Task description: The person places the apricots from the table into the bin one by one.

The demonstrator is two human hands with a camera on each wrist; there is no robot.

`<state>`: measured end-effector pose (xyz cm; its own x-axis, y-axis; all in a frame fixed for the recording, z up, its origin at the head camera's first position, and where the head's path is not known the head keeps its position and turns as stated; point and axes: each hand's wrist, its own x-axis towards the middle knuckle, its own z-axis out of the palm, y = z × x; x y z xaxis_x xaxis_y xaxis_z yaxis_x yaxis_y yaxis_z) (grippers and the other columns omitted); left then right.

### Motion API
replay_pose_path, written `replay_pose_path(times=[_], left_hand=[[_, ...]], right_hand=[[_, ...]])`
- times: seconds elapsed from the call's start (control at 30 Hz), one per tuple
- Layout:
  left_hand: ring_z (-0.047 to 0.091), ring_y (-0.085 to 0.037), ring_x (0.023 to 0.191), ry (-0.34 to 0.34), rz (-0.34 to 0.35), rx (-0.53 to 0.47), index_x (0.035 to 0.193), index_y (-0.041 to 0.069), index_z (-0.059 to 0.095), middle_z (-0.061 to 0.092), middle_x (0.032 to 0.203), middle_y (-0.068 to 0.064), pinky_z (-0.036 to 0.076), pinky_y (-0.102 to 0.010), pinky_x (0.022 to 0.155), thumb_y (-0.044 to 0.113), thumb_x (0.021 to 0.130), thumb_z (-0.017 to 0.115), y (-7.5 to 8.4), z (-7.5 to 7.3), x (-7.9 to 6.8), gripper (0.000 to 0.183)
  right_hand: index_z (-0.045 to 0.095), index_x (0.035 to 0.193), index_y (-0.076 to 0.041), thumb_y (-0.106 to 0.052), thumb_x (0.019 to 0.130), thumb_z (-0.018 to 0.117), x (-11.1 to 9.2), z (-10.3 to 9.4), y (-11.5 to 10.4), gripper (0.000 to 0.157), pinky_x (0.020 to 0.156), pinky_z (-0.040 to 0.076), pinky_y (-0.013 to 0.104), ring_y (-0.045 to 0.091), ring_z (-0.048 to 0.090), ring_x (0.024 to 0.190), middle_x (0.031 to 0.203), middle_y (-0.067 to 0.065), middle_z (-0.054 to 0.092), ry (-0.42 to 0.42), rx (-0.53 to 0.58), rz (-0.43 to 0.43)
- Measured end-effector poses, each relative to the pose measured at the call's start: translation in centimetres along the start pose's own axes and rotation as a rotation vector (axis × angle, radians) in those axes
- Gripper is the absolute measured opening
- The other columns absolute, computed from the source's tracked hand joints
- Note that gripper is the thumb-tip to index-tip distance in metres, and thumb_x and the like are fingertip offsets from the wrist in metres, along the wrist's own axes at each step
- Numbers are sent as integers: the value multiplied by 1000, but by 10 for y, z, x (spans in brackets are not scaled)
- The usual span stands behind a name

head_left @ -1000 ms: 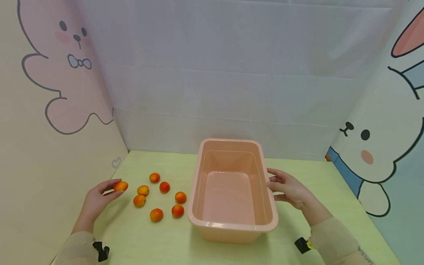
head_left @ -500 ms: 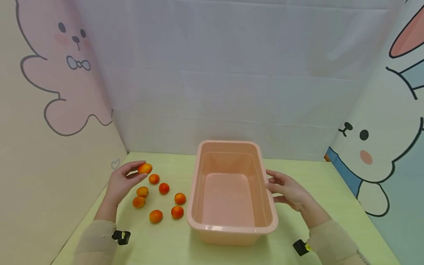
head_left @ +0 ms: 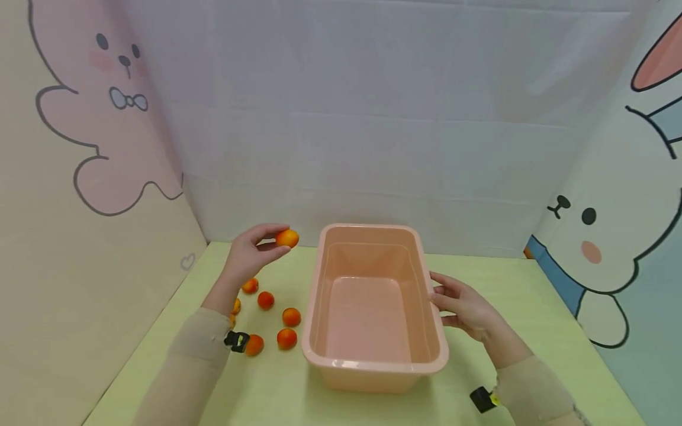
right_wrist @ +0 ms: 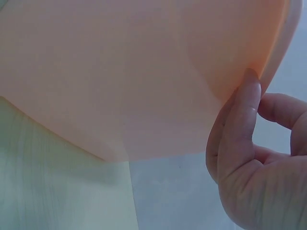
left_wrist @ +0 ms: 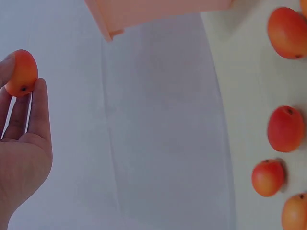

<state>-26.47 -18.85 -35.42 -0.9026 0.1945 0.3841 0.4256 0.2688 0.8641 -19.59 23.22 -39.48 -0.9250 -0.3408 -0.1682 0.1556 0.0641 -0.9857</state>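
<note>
"Since you're standing closer than me, what's that left hand (head_left: pixel 249 255) got?"

"One of the little orange fruits (head_left: pixel 288 238), pinched between thumb and fingertips, spread only as wide as the fruit. It's up off the table (head_left: pixel 266 393), a bit left of centre in the frame, just left of the basin's (head_left: pixel 375 367) far left corner."

"Nice. And the right hand (head_left: pixel 469 305)?"

"Right of centre, at the basin's long right side. Fingers bent, thumb and fingertips pinching the rim, so barely any gap there. Right wrist view has fingers up against the outer wall, just under the lip."

"Any other fruit lying about?"

"Yep, I count seven loose fruits (head_left: pixel 286 338) on the table, lower left of centre, all left of the basin. Two yellower ones are partly hidden behind the left arm, and one shows right beside the black gadget (head_left: pixel 237 341) on the left sleeve (head_left: pixel 186 355)."

"Backdrop's kinda cute lol."

"Ikr, pink cartoon critter (head_left: pixel 122 130) upper left, white bunny (head_left: pixel 613 225) at the right edge, creased pale sheet (head_left: pixel 373 136) across the top middle. Basin's pink too, rounded corners, lower middle of the frame."
</note>
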Motion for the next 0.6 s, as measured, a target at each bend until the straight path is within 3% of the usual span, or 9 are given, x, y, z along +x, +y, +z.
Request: replay_pose_path(times=[0.13,0.3,0.47,0.6], left_hand=[[60,-28,99,-50,25,-50,118,1,61,59,114,-13,51,-28,81,4,79,72,32,16,11,41],[62,-28,97,-96,51,-56,118,0,61,59,114,-12,52,-29,79,3,79,71,60,32,22,40],[61,-24,98,-141,113,-62,117,0,62,60,113,-9,51,-29,82,5,79,72,80,46,36,39],[60,-21,97,-159,164,-104,114,5,65,62,110,-5,51,-30,82,9,77,75,82,60,53,39]], right_hand=[[15,147,-4,-17,94,54,-2,1,1,67,73,54,34,20,62,90,111,13,52,4,12,-3],[14,148,-5,-16,95,52,-2,2,1,66,71,55,32,19,62,90,110,13,52,7,36,3],[14,148,-5,-15,96,51,-2,2,2,64,71,55,31,18,62,89,109,11,53,9,51,5],[14,148,-5,-15,96,51,-2,2,1,64,71,55,31,17,62,89,108,10,53,12,52,7]])
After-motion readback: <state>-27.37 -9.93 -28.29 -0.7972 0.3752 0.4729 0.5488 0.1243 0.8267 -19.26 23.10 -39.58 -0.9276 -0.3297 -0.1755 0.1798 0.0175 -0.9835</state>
